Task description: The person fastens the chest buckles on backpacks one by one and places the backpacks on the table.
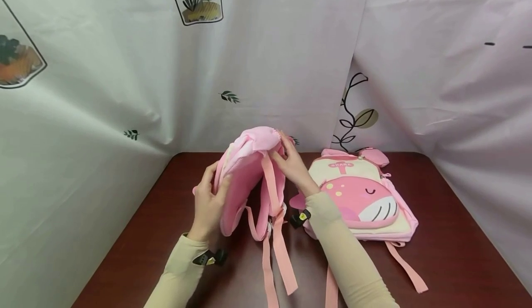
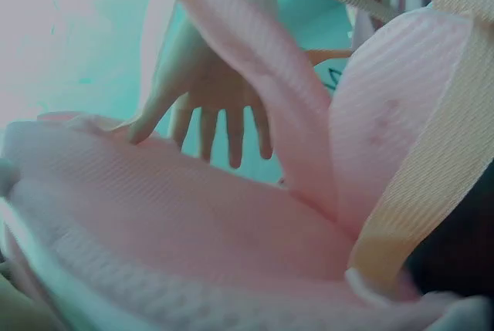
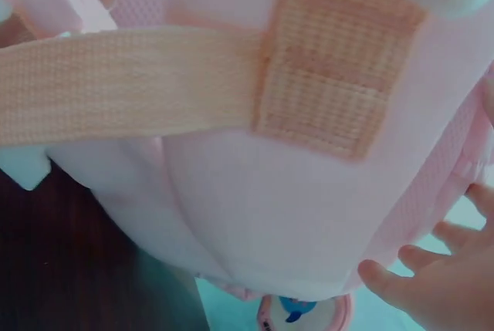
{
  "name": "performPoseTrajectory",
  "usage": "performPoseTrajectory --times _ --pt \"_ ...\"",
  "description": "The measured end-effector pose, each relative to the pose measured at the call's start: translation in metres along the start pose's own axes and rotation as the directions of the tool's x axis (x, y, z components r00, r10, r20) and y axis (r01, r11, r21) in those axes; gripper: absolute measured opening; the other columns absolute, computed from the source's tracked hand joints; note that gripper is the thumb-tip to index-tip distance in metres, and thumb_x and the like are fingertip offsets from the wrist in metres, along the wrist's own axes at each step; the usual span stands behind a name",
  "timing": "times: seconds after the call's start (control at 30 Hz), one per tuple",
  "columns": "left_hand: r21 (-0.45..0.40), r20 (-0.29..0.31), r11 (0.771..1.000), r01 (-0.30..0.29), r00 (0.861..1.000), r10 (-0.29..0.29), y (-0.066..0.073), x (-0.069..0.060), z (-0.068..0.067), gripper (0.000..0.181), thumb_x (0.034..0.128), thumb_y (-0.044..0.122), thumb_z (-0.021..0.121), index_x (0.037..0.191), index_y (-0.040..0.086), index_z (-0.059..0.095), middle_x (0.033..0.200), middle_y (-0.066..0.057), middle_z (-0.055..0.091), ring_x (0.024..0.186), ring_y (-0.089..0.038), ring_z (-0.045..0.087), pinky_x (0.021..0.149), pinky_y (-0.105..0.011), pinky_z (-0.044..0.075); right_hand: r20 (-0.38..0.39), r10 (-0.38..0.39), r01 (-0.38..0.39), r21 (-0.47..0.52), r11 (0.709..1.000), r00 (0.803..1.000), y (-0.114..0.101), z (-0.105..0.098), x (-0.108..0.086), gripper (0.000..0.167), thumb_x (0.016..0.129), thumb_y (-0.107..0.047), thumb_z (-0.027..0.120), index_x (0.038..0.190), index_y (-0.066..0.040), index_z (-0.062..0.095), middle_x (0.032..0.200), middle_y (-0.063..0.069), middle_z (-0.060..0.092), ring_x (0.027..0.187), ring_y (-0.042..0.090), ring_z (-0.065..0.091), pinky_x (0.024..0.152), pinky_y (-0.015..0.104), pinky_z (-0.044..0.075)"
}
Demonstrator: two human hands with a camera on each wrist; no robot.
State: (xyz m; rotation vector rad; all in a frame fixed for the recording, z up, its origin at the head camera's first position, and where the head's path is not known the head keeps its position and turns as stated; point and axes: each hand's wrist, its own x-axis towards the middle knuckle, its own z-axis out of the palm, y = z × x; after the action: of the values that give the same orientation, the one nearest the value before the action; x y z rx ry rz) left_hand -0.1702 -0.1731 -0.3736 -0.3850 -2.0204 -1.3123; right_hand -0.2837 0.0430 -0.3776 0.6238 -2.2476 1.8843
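Observation:
A pink backpack (image 1: pixel 245 178) is held upright and tilted over the table, its padded back panel and shoulder straps facing right. My left hand (image 1: pixel 209 202) grips its left side, thumb over the panel and fingers around the far side. At the upper right of the backpack, my right hand (image 1: pixel 294 165) touches it beside the top of a strap. The left wrist view has that right hand (image 2: pixel 216 92) with spread, straight fingers behind a padded strap (image 2: pixel 255 61). Close up in the right wrist view is a stitched webbing patch (image 3: pixel 340 61) with a strap; fingertips touch the bag's edge.
A second pink and cream backpack (image 1: pixel 361 197) with a whale front pocket lies flat on the right of the dark table (image 1: pixel 141 234). Loose pink straps (image 1: pixel 284 262) hang toward the near side. A printed fabric backdrop (image 1: pixel 266 68) surrounds the table.

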Motion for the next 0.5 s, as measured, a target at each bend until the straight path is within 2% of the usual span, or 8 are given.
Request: performPoseTrajectory --times 0.13,0.23,0.37,0.5 --pt "0.000 0.083 0.999 0.044 0.996 -0.044 0.005 0.004 -0.003 0.045 0.0938 0.016 0.073 0.136 0.012 0.057 0.128 -0.002 0.064 0.111 -0.014 0.059 0.095 -0.021 0.046 -0.057 0.009 -0.010 -0.012 1.000 0.998 -0.005 0.001 0.002 0.062 0.101 -0.018 0.060 0.156 -0.003 0.034 0.161 0.014 0.032 0.144 0.031 0.037 0.114 0.050 0.034" --pt "0.064 0.098 0.997 0.053 0.993 -0.059 0.012 0.010 -0.001 0.058 0.0890 0.027 0.080 0.140 0.017 0.055 0.133 0.001 0.062 0.115 -0.013 0.059 0.098 -0.029 0.047 -0.075 0.007 -0.007 -0.003 1.000 0.997 -0.009 0.002 0.003 0.060 0.101 -0.017 0.061 0.154 -0.003 0.038 0.160 0.014 0.034 0.144 0.030 0.037 0.116 0.047 0.032" --pt "0.137 0.059 0.991 0.008 0.998 -0.016 0.021 0.021 0.003 0.064 0.0840 0.033 0.084 0.140 0.018 0.056 0.131 0.000 0.064 0.112 -0.016 0.061 0.095 -0.035 0.047 -0.069 -0.002 0.003 0.012 1.000 0.998 -0.013 0.005 0.003 0.060 0.099 -0.019 0.063 0.153 -0.005 0.041 0.162 0.010 0.031 0.146 0.027 0.034 0.117 0.046 0.031" --pt "0.123 -0.001 0.992 -0.023 1.000 0.024 0.024 0.027 0.005 0.053 0.0841 0.024 0.084 0.132 0.013 0.064 0.122 -0.004 0.069 0.103 -0.018 0.064 0.089 -0.026 0.048 -0.059 -0.013 0.014 0.023 1.000 0.998 -0.010 0.007 0.004 0.060 0.100 -0.019 0.064 0.153 -0.005 0.041 0.162 0.010 0.031 0.146 0.027 0.033 0.117 0.047 0.031"
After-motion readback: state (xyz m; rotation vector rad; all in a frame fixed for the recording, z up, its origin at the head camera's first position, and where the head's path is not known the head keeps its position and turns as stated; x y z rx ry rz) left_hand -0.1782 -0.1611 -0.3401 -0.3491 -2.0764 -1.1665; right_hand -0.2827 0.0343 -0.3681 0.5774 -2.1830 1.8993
